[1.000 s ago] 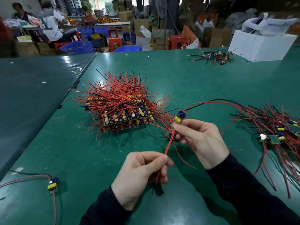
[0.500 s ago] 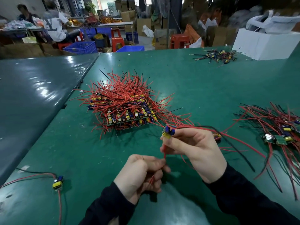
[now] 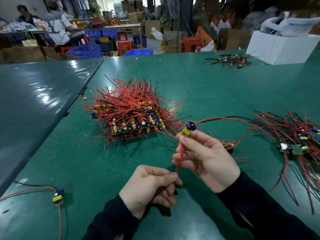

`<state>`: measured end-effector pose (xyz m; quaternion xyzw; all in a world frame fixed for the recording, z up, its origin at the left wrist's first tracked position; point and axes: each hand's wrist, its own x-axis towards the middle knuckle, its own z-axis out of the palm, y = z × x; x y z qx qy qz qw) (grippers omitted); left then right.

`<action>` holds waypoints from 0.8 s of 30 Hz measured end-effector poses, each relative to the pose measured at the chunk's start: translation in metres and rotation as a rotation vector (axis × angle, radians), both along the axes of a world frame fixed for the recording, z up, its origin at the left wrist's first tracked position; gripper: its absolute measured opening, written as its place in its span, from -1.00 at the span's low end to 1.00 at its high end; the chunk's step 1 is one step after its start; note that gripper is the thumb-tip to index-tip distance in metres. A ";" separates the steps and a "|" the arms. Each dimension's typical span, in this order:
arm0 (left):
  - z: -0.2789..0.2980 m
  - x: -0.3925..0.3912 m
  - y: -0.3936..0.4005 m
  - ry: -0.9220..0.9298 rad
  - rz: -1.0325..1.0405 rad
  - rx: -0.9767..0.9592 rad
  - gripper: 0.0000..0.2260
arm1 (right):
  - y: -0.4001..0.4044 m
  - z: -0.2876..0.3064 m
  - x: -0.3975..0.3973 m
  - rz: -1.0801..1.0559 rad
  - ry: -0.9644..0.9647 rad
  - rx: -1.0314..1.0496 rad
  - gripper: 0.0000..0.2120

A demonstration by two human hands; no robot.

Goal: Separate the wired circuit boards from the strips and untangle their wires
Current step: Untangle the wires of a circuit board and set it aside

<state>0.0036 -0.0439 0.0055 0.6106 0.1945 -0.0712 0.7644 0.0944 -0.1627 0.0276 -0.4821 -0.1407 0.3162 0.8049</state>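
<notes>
My right hand (image 3: 204, 156) pinches a small circuit board (image 3: 188, 128) with a yellow part and blue parts at its fingertips. Red wires (image 3: 180, 155) run down from that board to my left hand (image 3: 152, 186), which pinches their lower end. More red and black wires lead from the board to the right. A second small board (image 3: 228, 145) lies just behind my right hand. A big pile of board strips with red wires (image 3: 131, 115) sits on the green table (image 3: 86, 161) beyond my hands.
A heap of separated wired boards (image 3: 301, 139) lies at the right. One single board with wires (image 3: 58, 196) lies at the near left. A small pile of wired parts (image 3: 230, 60) and a white box (image 3: 280, 47) stand at the far right. People sit in the background left.
My right hand has lifted the board up and to the right, drawing the red wires taut. My left hand has shifted to pinch the wires' lower end.
</notes>
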 end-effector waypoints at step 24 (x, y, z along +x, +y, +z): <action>0.005 -0.005 -0.005 -0.059 -0.148 0.004 -0.73 | -0.003 0.000 0.005 -0.339 -0.253 -0.066 -0.94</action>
